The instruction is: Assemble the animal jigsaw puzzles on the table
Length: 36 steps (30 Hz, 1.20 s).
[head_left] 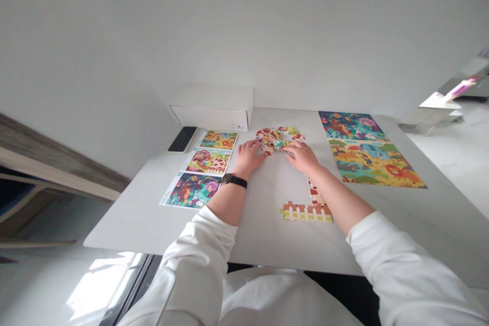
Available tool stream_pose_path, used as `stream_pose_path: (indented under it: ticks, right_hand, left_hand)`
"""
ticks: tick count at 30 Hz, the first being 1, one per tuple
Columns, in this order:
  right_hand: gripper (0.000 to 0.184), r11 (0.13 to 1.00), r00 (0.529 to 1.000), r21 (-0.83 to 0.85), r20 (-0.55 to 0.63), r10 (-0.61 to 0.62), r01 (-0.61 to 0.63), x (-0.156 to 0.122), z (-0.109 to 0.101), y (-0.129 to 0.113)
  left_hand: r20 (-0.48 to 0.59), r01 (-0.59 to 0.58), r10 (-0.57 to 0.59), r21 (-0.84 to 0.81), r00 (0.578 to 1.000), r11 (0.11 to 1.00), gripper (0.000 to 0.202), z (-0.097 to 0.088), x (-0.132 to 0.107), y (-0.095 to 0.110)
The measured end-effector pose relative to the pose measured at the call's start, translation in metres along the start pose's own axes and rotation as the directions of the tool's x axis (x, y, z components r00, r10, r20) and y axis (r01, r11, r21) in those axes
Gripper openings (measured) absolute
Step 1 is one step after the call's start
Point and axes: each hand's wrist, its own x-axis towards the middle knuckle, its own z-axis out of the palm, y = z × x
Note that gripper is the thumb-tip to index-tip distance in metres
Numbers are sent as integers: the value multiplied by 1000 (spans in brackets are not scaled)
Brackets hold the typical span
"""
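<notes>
A heap of loose colourful puzzle pieces (278, 135) lies near the far middle of the white table (145, 214). My left hand (250, 155), with a black watch on its wrist, rests at the heap's left side with fingers spread on the pieces. On the heap's right side my right hand (303, 155) has its fingers curled over pieces; what they hold I cannot make out. Nearer to me lies a joined strip of puzzle pieces (305, 212) showing a white fence, with a short column going up under my right forearm.
A reference sheet (202, 168) with three pictures lies at the left. Two finished puzzles (369, 147) lie at the right. A white box (214, 107) stands at the back by the wall, with a black phone (182, 139) beside it.
</notes>
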Motion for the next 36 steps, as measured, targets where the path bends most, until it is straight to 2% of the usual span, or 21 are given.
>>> stream_pose_path:
  ticks: [4, 9, 13, 18, 21, 23, 26, 29, 33, 36]
  right_hand:
    - [37, 997, 999, -65, 42, 31, -29, 17, 4, 12]
    - [38, 989, 995, -106, 8, 104, -103, 34, -1, 26]
    - [37, 986, 990, -97, 5, 139, -138, 58, 0, 12]
    - [46, 971, 973, -106, 65, 221, -214, 86, 10, -16]
    - [47, 951, 949, -93, 86, 303, -295, 95, 14, -22]
    - [45, 950, 949, -73, 63, 308, -303, 96, 13, -21]
    - [41, 972, 971, -14, -27, 236, -236, 89, 6, -17]
    - [42, 991, 983, 65, -136, 126, -119, 70, -8, -13]
    - [49, 988, 977, 152, -213, 25, 8, 28, -35, -17]
    - [50, 971, 975, 232, -223, 2, 51, -11, -54, -26]
  left_hand:
    - [-11, 13, -13, -15, 1000, 1000, 45, -2, -1, 1]
    - [-20, 50, -50, 10, 999, 999, 46, -2, -2, 3]
    - [-35, 61, -60, 26, 998, 998, 46, -1, -2, 4]
    - [-23, 54, -53, 52, 998, 997, 47, -3, -3, 6]
    - [-9, 56, -55, 60, 998, 997, 47, -5, -4, 10]
    - [-1, 62, -62, 52, 998, 997, 46, -6, -4, 11]
    - [-4, 62, -62, 23, 998, 998, 45, -4, -3, 11]
    - [-22, 56, -56, -3, 998, 998, 42, -2, 0, 9]
    - [-97, 87, -95, -78, 991, 993, 33, -6, 4, 10]
    - [-202, 5, -44, -189, 978, 982, 32, -15, 3, 20]
